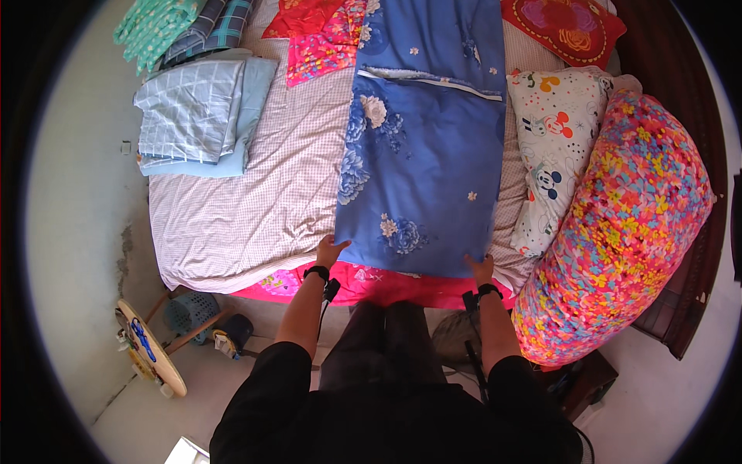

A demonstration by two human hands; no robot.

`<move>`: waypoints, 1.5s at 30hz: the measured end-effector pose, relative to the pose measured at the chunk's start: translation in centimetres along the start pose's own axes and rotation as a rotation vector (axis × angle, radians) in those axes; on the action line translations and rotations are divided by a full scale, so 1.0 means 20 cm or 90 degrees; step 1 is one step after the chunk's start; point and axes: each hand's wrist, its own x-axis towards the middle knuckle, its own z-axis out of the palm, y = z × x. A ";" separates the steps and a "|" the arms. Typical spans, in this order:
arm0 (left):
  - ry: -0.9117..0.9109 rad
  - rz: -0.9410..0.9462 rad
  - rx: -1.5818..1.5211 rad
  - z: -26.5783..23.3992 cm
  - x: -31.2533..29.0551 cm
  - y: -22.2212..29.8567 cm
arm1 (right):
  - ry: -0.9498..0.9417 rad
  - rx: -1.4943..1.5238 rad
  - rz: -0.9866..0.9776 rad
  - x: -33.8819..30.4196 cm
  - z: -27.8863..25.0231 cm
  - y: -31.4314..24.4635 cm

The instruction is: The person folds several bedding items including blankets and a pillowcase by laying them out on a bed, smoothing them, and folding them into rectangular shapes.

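Observation:
A blue duvet cover (421,178) with white and blue flowers lies in a long folded strip over the bed. A white-edged seam or opening (429,83) crosses it farther up. At its near left corner my left hand (331,251) is closed on the cloth, thumb on top. My right hand (481,268) grips the near right corner, its fingers partly hidden at the edge. Between my hands the near edge runs fairly straight. Beneath the cover lies a pale checked bed sheet (247,216), with a red floral layer (363,283) showing at the bed's front.
Folded grey-blue bedding (193,108) and a green patterned bundle (154,35) lie at the left. On the right are a white cartoon-print pillow (553,147) and a large floral bundle (618,224). A blue basket (191,313) and round wooden stool (151,348) stand lower left.

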 end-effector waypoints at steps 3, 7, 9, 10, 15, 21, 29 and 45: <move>-0.025 -0.103 -0.150 -0.06 0.01 -0.09 | -0.053 0.162 0.055 -0.08 0.09 -0.18; 0.023 0.067 0.103 0.01 -0.05 -0.15 | -0.015 0.149 0.024 -0.13 0.06 -0.17; -0.011 0.061 0.106 -0.01 -0.08 -0.15 | -0.038 0.118 0.003 -0.16 0.01 -0.15; 0.004 0.035 0.105 -0.01 -0.10 -0.12 | -0.085 0.094 0.002 -0.17 -0.02 -0.13; 0.006 -0.059 -0.003 -0.08 -0.20 -0.09 | -0.171 0.080 -0.010 -0.27 -0.10 -0.27; 0.029 -0.023 -0.259 -0.16 -0.39 -0.07 | -0.273 0.064 -0.076 -0.37 -0.27 -0.33; 0.050 0.075 -0.524 -0.20 -0.78 -0.04 | -0.286 0.030 -0.248 -0.60 -0.53 -0.28; 0.051 0.422 -0.503 -0.83 -1.74 0.24 | -0.039 0.400 -0.347 -1.54 -0.92 -0.75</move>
